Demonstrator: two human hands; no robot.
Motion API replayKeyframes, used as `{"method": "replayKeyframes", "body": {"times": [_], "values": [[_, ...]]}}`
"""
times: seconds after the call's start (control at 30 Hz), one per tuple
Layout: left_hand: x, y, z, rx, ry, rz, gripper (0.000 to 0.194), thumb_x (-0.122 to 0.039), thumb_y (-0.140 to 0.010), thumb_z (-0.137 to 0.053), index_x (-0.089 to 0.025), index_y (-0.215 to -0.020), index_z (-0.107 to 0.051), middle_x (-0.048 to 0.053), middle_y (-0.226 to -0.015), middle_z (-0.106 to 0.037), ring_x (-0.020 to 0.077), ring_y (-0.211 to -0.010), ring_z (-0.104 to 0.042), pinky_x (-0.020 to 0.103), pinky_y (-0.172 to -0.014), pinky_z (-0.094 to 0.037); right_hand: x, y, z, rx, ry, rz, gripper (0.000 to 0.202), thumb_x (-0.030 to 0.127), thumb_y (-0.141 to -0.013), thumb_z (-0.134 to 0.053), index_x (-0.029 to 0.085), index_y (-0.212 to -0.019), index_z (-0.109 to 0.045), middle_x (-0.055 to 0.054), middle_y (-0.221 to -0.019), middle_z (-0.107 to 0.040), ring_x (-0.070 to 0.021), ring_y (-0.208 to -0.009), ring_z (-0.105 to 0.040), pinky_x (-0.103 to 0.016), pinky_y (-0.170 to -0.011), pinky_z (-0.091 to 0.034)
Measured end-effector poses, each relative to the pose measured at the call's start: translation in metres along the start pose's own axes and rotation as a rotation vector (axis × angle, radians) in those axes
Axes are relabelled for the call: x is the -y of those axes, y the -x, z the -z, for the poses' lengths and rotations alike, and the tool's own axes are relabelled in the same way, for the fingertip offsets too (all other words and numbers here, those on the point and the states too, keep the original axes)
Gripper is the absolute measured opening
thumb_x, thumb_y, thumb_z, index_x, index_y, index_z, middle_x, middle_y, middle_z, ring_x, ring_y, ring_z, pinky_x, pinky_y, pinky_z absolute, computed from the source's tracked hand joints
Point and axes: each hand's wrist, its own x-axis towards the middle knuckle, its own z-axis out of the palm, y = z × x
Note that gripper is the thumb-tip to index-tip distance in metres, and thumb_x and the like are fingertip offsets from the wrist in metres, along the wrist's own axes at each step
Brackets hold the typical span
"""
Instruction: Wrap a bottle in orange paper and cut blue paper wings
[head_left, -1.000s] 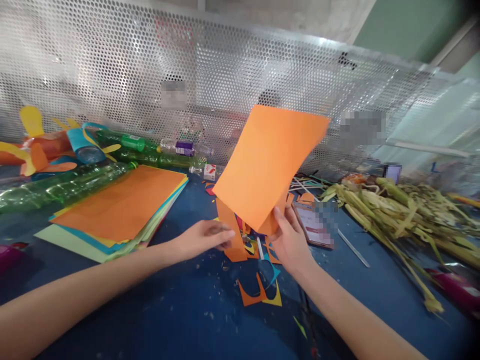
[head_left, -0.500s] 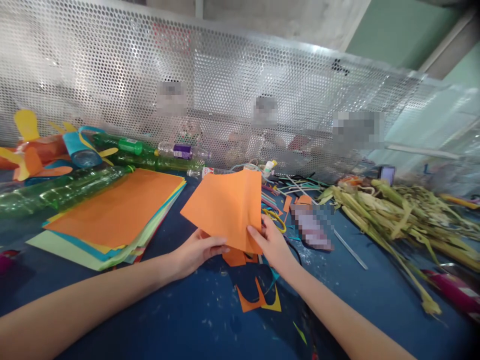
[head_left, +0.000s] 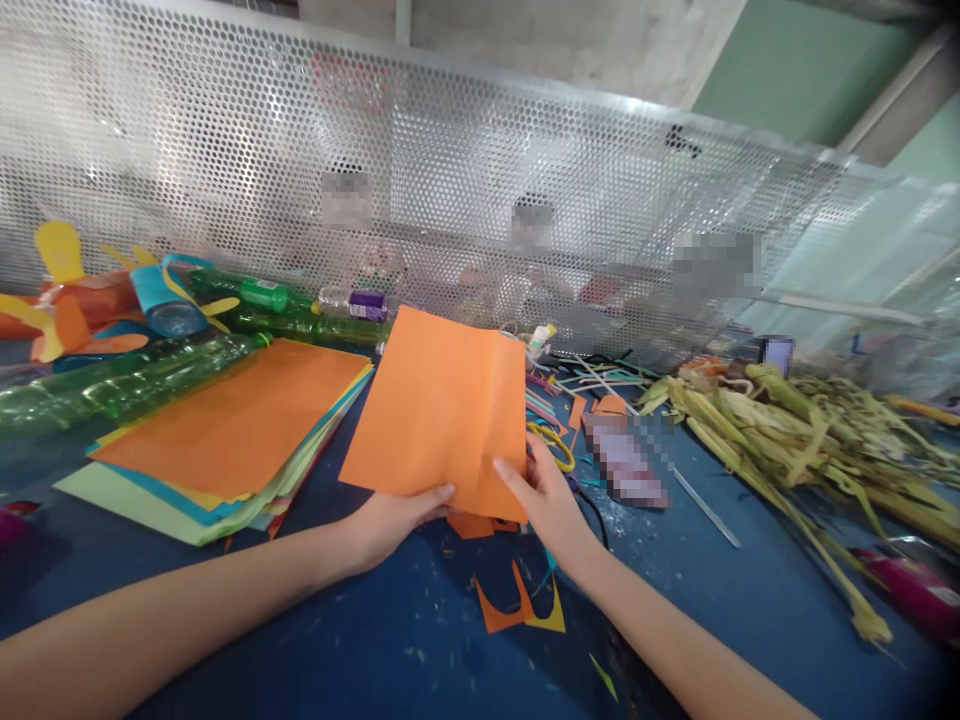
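A sheet of orange paper (head_left: 439,410) is held up over the blue table, with a crease running down its right part. My left hand (head_left: 390,525) pinches its lower edge, thumb in front and fingers hidden behind. At the lower right edge my right hand (head_left: 551,500) grips it, the thumb pressed on the front. Orange paper scraps (head_left: 472,525) lie just below the sheet. Closer to me is an orange cut-out remnant (head_left: 501,615) with curved notches, beside a yellow one (head_left: 553,615).
To the left lies a stack of coloured paper (head_left: 247,420), with green plastic bottles (head_left: 172,375) and a blue bottle craft (head_left: 169,300) behind. Straws (head_left: 600,370), yellow-handled scissors (head_left: 559,450) and dried husks (head_left: 795,430) spread rightward. A perforated metal panel (head_left: 450,150) stands behind.
The orange sheet has tilted to face me more, its upper left corner rising and its lower left corner dropping. My left hand has shifted slightly lower. Both hands keep their hold.
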Motion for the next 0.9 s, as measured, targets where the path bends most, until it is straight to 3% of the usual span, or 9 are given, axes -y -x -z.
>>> {"method": "replayKeyframes", "body": {"times": [0.17,0.27,0.37,0.47,0.53,0.6,0.73,0.9], "values": [[0.001,0.002,0.001,0.041,-0.034,-0.005,0.051,-0.025,-0.075,-0.067,-0.030,-0.124,-0.052,0.005,-0.121,-0.061,0.0260,-0.115,-0.054,0.045,-0.097,-0.044,-0.001,-0.001,-0.002,-0.056,0.024,0.018,0.052,0.032,-0.071,-0.069,0.023,-0.113,-0.039,-0.006,-0.106,-0.064,-0.0230,-0.098,-0.063,-0.042,-0.088,-0.049],[0.000,0.002,0.000,0.076,-0.051,-0.007,0.053,-0.026,-0.077,-0.066,-0.030,-0.127,-0.050,0.005,-0.119,-0.062,0.0262,-0.116,-0.053,0.046,-0.097,-0.044,0.002,0.000,-0.001,-0.036,0.059,0.060,0.051,0.031,-0.074,-0.067,0.024,-0.115,-0.037,-0.006,-0.108,-0.063,-0.0224,-0.100,-0.062,-0.041,-0.087,-0.050],[0.002,0.000,0.000,0.018,-0.039,-0.028,0.056,-0.026,-0.077,-0.066,-0.030,-0.129,-0.047,0.006,-0.121,-0.061,0.0278,-0.117,-0.051,0.047,-0.095,-0.045,0.008,-0.005,0.009,0.012,0.173,0.110,0.042,0.034,-0.080,-0.060,0.025,-0.116,-0.040,-0.005,-0.103,-0.065,-0.0215,-0.095,-0.063,-0.039,-0.083,-0.051],[0.003,-0.005,0.002,-0.128,-0.003,-0.069,0.059,-0.025,-0.076,-0.066,-0.030,-0.131,-0.043,0.007,-0.128,-0.055,0.0296,-0.115,-0.053,0.049,-0.095,-0.045,0.009,-0.018,0.032,-0.062,0.569,0.171,0.026,0.038,-0.086,-0.048,0.022,-0.105,-0.053,-0.006,-0.096,-0.065,-0.0219,-0.090,-0.063,-0.041,-0.084,-0.048],[0.003,-0.006,0.002,-0.195,0.034,-0.097,0.061,-0.023,-0.077,-0.066,-0.030,-0.132,-0.041,0.007,-0.132,-0.051,0.0294,-0.115,-0.053,0.049,-0.096,-0.044,0.006,-0.028,0.049,-0.199,0.950,0.256,0.024,0.036,-0.080,-0.055,0.018,-0.095,-0.061,-0.012,-0.104,-0.063,-0.0276,-0.103,-0.057,-0.046,-0.094,-0.040],[0.002,-0.007,0.001,-0.204,0.068,-0.108,0.061,-0.022,-0.077,-0.065,-0.030,-0.133,-0.039,0.007,-0.134,-0.049,0.0294,-0.116,-0.052,0.049,-0.097,-0.044,0.001,-0.036,0.062,-0.218,1.129,0.164,0.027,0.035,-0.078,-0.056,0.015,-0.094,-0.063,-0.015,-0.098,-0.065,-0.0297,-0.098,-0.059,-0.045,-0.090,-0.042],[-0.001,-0.006,-0.001,-0.192,0.082,-0.096,0.061,-0.021,-0.077,-0.065,-0.028,-0.132,-0.040,0.007,-0.133,-0.051,0.0303,-0.117,-0.051,0.049,-0.097,-0.044,-0.008,-0.046,0.073,-0.182,1.114,0.059,0.031,0.039,-0.075,-0.060,0.017,-0.096,-0.065,-0.012,-0.083,-0.069,-0.0289,-0.083,-0.065,-0.039,-0.074,-0.047],[-0.003,-0.006,-0.001,-0.154,0.101,-0.107,0.056,-0.022,-0.078,-0.065,-0.027,-0.130,-0.044,0.007,-0.130,-0.054,0.0297,-0.121,-0.047,0.048,-0.098,-0.043,-0.001,-0.049,0.079,-0.117,0.974,-0.017,0.016,0.027,-0.068,-0.063,0.019,-0.080,-0.070,-0.007,-0.067,-0.069,-0.0277,-0.068,-0.066,-0.035,-0.062,-0.045]]}}
